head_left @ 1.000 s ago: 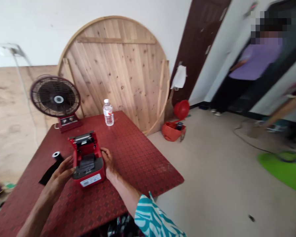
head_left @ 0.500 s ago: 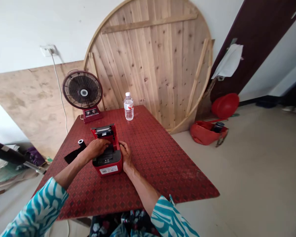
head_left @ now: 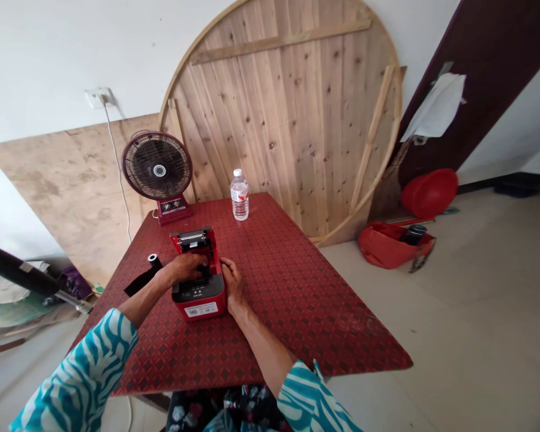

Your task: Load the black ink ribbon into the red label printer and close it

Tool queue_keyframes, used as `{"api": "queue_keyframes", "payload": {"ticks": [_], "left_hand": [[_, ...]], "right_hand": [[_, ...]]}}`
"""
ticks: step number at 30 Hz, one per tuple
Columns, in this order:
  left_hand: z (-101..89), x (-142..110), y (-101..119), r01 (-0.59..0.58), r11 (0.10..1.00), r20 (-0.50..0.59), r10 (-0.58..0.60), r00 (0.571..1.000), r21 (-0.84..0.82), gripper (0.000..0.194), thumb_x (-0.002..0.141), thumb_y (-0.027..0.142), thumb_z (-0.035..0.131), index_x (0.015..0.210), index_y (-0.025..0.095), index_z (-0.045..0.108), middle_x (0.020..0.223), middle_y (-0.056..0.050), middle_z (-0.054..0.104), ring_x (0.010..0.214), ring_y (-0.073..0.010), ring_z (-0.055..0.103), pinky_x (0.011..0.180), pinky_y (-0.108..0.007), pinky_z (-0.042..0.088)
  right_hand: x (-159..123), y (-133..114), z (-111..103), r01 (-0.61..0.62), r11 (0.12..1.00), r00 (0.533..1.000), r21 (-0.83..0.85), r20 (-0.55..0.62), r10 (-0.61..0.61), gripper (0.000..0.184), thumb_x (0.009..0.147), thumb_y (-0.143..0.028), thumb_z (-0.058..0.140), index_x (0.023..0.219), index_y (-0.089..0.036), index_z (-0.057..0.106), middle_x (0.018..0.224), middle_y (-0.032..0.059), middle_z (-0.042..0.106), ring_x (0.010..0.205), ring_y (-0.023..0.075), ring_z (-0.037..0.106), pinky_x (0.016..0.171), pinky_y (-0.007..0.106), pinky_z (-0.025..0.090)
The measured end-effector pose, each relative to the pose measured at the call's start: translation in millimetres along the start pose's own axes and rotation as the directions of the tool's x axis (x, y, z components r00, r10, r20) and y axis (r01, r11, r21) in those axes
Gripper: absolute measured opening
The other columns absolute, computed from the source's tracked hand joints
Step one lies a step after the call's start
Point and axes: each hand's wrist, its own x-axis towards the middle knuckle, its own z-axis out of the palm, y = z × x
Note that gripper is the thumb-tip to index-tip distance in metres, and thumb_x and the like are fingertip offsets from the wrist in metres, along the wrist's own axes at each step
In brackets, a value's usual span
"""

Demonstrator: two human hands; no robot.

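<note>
The left hand (head_left: 186, 267) reaches into the open red device (head_left: 201, 305) on the tabletop (head_left: 297, 300), its grip hidden, while the right hand (head_left: 233, 282) braces the right side.

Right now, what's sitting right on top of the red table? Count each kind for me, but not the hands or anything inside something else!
Desk fan: 1
Plastic bottle: 1
Red and black printer: 1
Black roll with a loose strip: 1
Total: 4
</note>
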Motion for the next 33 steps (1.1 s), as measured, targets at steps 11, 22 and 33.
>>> {"api": "queue_keyframes", "payload": {"ticks": [11, 22, 33], "left_hand": [[-0.8, -32, -6, -0.050, 0.986, -0.234, 0.011, 0.972, -0.159, 0.039, 0.086, 0.016, 0.045, 0.120, 0.021, 0.064, 0.116, -0.011, 0.070, 0.107, -0.0265, 0.065, 0.094, -0.035, 0.046], [-9.6, -5, 0, -0.106, 0.994, 0.110, 0.103, 0.989, 0.021, 0.026, 0.083, 0.019, 0.053, 0.100, 0.024, 0.073, 0.092, -0.005, 0.075, 0.088, -0.0219, 0.068, 0.073, -0.025, 0.046], [-18.0, -28, 16, -0.124, 0.983, -0.086, 0.137, 0.987, 0.137, 0.032, 0.083, 0.026, 0.058, 0.113, 0.021, 0.065, 0.110, -0.009, 0.069, 0.098, -0.0238, 0.066, 0.082, -0.030, 0.049]], "right_hand": [[0, 5, -2, 0.022, 0.999, 1.000, 0.036, 0.020, -0.023, 0.033, 0.078, -0.044, 0.061, 0.102, -0.024, 0.069, 0.089, -0.0004, 0.072, 0.084, 0.0201, 0.063, 0.073, 0.029, 0.048], [0, 3, -2, 0.025, 1.000, 1.000, -0.006, 0.001, -0.025, 0.031, 0.077, -0.044, 0.060, 0.100, -0.024, 0.069, 0.091, -0.0004, 0.071, 0.089, 0.0210, 0.063, 0.075, 0.030, 0.048], [1, 2, -2, 0.037, 0.999, 0.999, -0.031, 0.034, -0.036, 0.030, 0.080, -0.043, 0.058, 0.102, -0.025, 0.068, 0.100, -0.0002, 0.070, 0.095, 0.0218, 0.062, 0.080, 0.031, 0.047]]}}
